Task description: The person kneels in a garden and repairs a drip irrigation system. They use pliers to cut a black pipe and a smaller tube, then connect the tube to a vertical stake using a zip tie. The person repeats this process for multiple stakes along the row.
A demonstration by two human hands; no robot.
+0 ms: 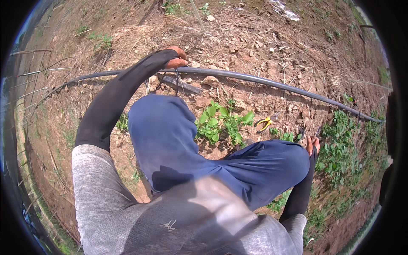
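A black pipe runs in a long curve across stony brown soil, and a person in blue trousers and a grey shirt crouches on its near side. The left hand, reaching out of a black sleeve, is at the pipe, its fingers bent inward against or just over it. A thin black cord hangs on the near side of the pipe right below this hand; whether the grip is closed on the cord, on the pipe or on neither, one cannot tell.

The right hand is on the near side of the pipe, well apart from it, low beside the bent knee. Its fingers are curled and partly hidden, so how far that grip is open, and whether it has hold of anything, cannot be told.

A short dark grey strip lies just on the near side of the pipe. Farther on that side are a leafy plant and a pair of yellow and black pliers on the soil. A whitish scrap lies well beyond the pipe.
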